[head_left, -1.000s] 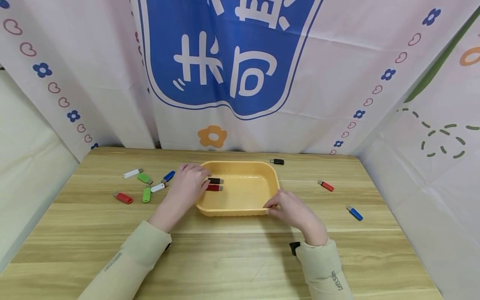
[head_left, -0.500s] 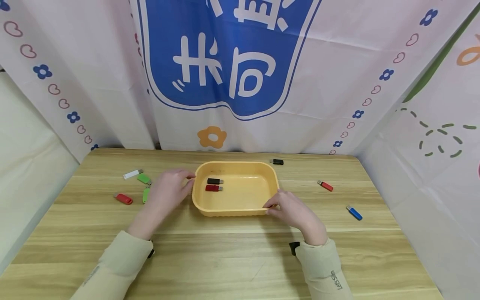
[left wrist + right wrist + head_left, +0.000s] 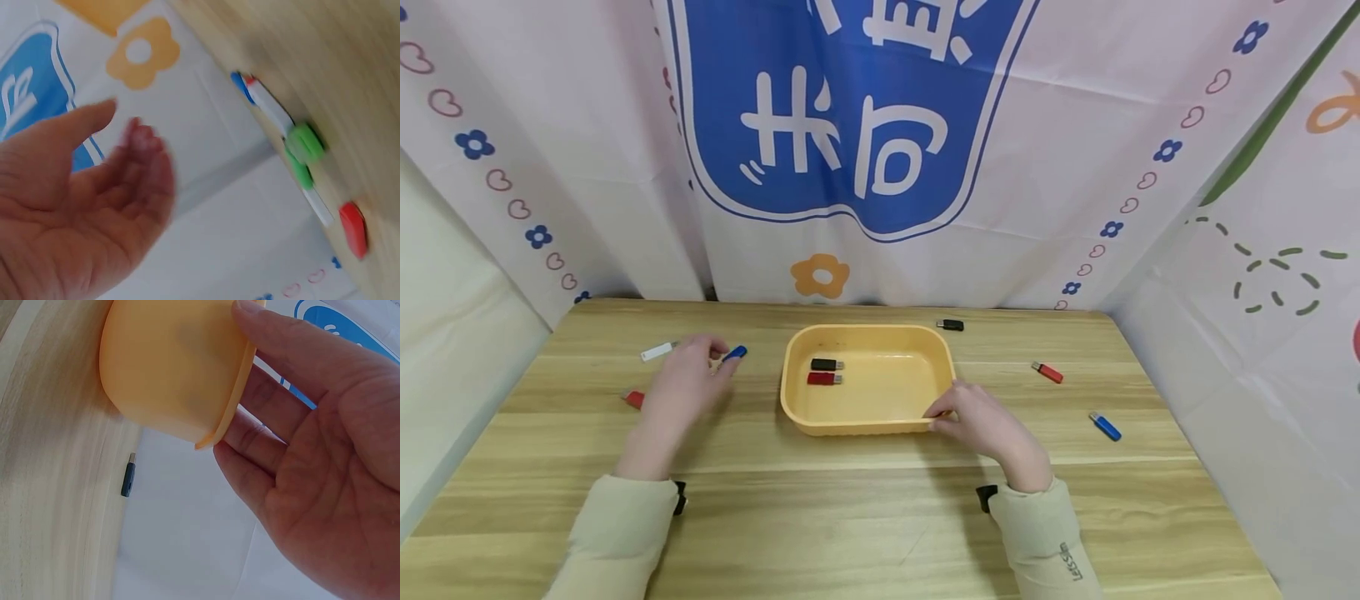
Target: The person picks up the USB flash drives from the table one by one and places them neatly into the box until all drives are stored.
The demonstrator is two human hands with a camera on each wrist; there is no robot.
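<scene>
In the head view my left hand (image 3: 679,392) is over the left side of the table, its fingers nearest a blue USB stick (image 3: 737,352). The left wrist view shows its fingers loosely bent with nothing between them. Near it lie a white USB stick (image 3: 270,105), green USB sticks (image 3: 306,144) and a red USB stick (image 3: 354,230). The hand hides some of these from the head camera. My right hand (image 3: 990,423) pinches the near right rim of a yellow tray (image 3: 887,400). Inside the tray, a black USB stick (image 3: 825,365) lies above a dark red USB stick (image 3: 823,378).
Beyond the tray's far right corner is another black USB stick (image 3: 951,325). A bright red USB stick (image 3: 1048,372) and a second blue USB stick (image 3: 1106,427) lie farther right. A printed curtain (image 3: 1037,183) hangs along the table's back edge.
My left hand has moved left from inside the tray, past its left rim, to the USB sticks. The right hand stays on the rim. Black and dark red USB sticks remain in the tray.
</scene>
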